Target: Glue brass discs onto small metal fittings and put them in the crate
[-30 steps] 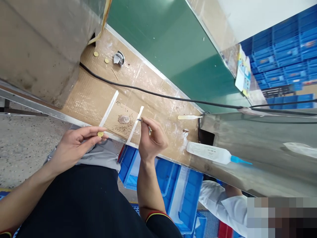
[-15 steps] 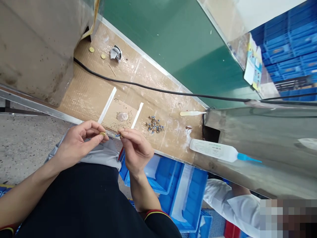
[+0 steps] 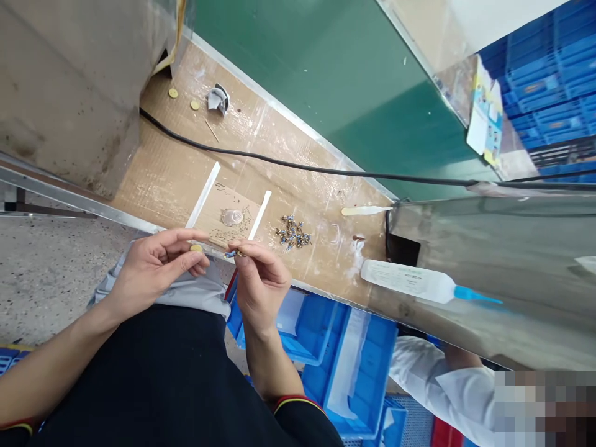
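My left hand [image 3: 153, 267] pinches a small yellow disc [image 3: 196, 248] between thumb and fingers at the near edge of a cardboard-covered bench [image 3: 177, 174]. My right hand [image 3: 259, 279] is closed on a tiny metal part with a blue end [image 3: 230, 253], held a little to the right of the disc. A pile of several similar small metal parts [image 3: 292, 232] lies on the cardboard beyond my right hand. A clear blob [image 3: 231, 217] sits between two white strips [image 3: 203, 195].
A black cable [image 3: 279, 162] crosses the bench. A white squeeze bottle with a blue tip [image 3: 419, 282] lies at the right by a metal housing [image 3: 488, 261]. Blue bins [image 3: 326, 347] stand below the bench; another person's white sleeve [image 3: 433, 379] shows lower right. A green conveyor belt [image 3: 326, 81] runs behind.
My right hand drew back from the pile of small parts toward my left hand, carrying one part. The part and the disc now sit close together at the bench edge.
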`<state>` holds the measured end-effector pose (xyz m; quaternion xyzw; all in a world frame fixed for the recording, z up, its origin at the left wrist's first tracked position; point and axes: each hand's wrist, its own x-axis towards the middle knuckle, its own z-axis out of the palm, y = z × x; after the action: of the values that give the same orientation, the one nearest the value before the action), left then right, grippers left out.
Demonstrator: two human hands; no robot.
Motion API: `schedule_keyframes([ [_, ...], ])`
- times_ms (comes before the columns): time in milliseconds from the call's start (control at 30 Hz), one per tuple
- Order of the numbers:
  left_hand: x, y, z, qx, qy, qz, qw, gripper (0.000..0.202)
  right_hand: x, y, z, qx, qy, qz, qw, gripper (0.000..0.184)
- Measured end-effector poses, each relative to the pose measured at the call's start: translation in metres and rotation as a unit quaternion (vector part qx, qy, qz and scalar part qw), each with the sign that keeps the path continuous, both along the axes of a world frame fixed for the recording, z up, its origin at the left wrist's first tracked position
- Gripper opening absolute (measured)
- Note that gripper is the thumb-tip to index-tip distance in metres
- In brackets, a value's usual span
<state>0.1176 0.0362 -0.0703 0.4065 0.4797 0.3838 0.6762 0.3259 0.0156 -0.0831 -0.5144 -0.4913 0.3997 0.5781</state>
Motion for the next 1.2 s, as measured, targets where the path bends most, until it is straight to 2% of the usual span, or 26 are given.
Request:
schedule_keyframes([
  [167, 0.005, -0.004, 0.006, -0.021, -0.006, -0.009, 1.000, 0.030, -0.003, -0.002, 0.009, 0.112, -0.155, 0.002, 0.982, 0.030],
  [300, 0.005, -0.005, 0.011, 0.019, 0.041, -0.020, 0.999, 0.032, -0.010, -0.001, 0.011, 0.161, -0.223, 0.002, 0.961, 0.037],
  [533, 0.006, -0.010, 0.012, 0.137, 0.168, -0.028, 0.976, 0.027, -0.012, -0.001, 0.008, 0.165, -0.244, -0.006, 0.956, 0.037],
  [833, 0.009, -0.013, 0.009, 0.218, 0.228, -0.019, 0.949, 0.027, -0.012, -0.001, 0.009, 0.178, -0.258, -0.003, 0.949, 0.046],
  [1033, 0.011, -0.016, 0.009, 0.317, 0.281, -0.016, 0.906, 0.031, -0.010, -0.003, 0.010, 0.213, -0.294, 0.003, 0.932, 0.060],
  [1200, 0.014, -0.017, 0.014, 0.363, 0.317, -0.002, 0.876, 0.031, -0.007, -0.005, 0.006, 0.244, -0.327, 0.015, 0.913, 0.064],
])
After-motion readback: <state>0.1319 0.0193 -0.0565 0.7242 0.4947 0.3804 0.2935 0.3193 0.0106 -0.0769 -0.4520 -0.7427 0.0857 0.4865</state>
